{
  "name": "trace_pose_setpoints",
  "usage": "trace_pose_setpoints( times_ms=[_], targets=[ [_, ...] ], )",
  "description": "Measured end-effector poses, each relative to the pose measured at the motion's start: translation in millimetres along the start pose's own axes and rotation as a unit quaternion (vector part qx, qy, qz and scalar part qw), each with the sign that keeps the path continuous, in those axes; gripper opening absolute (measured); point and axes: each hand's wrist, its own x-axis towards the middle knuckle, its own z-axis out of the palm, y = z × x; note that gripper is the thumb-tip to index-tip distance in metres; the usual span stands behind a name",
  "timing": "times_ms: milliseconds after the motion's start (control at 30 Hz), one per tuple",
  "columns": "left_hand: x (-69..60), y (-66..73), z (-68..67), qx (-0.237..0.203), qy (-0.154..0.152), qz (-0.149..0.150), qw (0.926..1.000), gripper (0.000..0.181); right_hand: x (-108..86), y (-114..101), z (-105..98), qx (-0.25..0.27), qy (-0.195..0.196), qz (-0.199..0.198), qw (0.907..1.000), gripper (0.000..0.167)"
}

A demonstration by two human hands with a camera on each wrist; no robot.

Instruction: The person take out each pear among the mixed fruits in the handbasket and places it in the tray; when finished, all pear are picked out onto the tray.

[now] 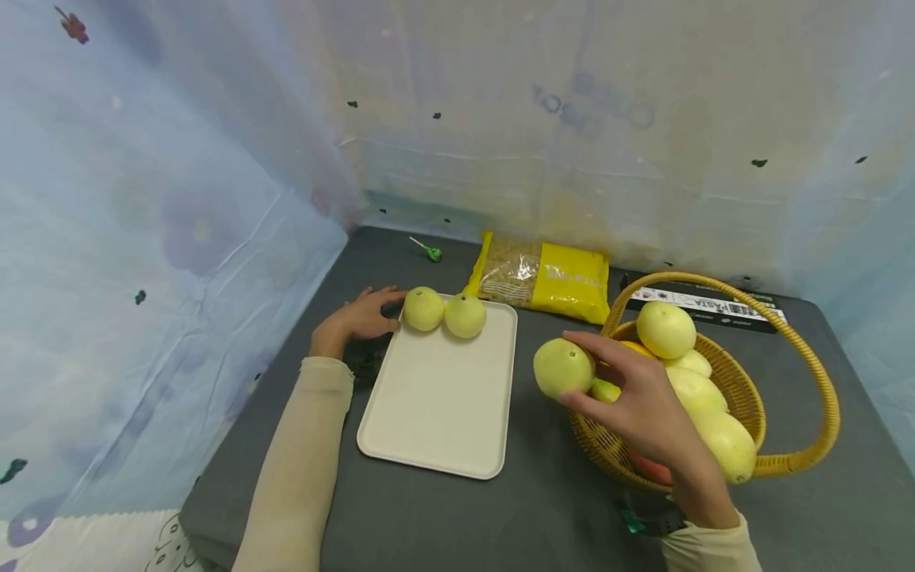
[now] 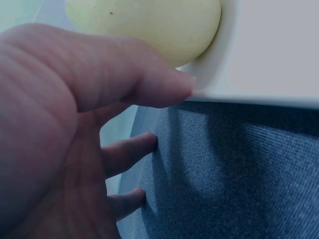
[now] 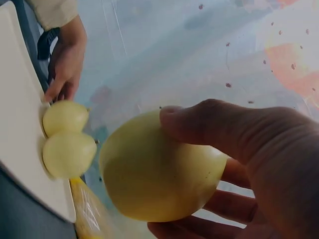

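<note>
My right hand point(image 1: 636, 393) grips a pale yellow-green pear point(image 1: 564, 369) between thumb and fingers, held up at the left side of a wicker basket point(image 1: 739, 389). Two similar pears, a left one point(image 1: 423, 309) and a right one point(image 1: 465, 316), sit side by side at the far end of a cream tray point(image 1: 439, 397). At the tray's far left corner is my left hand point(image 1: 363, 315), its thumb point(image 2: 164, 87) at the rim beside the left pear. The other fingers of that hand stretch down toward the dark cloth.
More pears point(image 1: 665, 330) and some orange and red fruit fill the basket, whose tall handle point(image 1: 815, 365) arches over its right side. Behind lie a yellow bag of pasta point(image 1: 543, 278), a black pasta box point(image 1: 715, 306) and a green lollipop point(image 1: 433, 253). A patterned curtain hangs behind the table.
</note>
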Motion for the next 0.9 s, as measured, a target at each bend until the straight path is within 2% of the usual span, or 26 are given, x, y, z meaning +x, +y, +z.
trace_pose_setpoints(
  times_ms=[233,567,733,900],
  targets=[
    [1.6,-1.9,-1.4,0.001,-0.001,0.003,1.0,0.073,22.9,-8,21,0.033,-0.024,-0.005,0.9991,0.071],
    [0.1,1.1,0.1,0.002,-0.003,-0.003,1.0,0.073,57.6,-17,58,0.099,-0.04,-0.047,0.9931,0.07],
    [0.1,1.3,-0.4,0.001,-0.002,-0.005,1.0,0.073,73.4,-16,80,0.123,-0.058,-0.055,0.9891,0.071],
    [0.6,-0.9,-0.4,0.0,-0.002,-0.003,1.0,0.073,86.0,-14,102,0.14,-0.057,-0.06,0.9867,0.071]
  ],
)
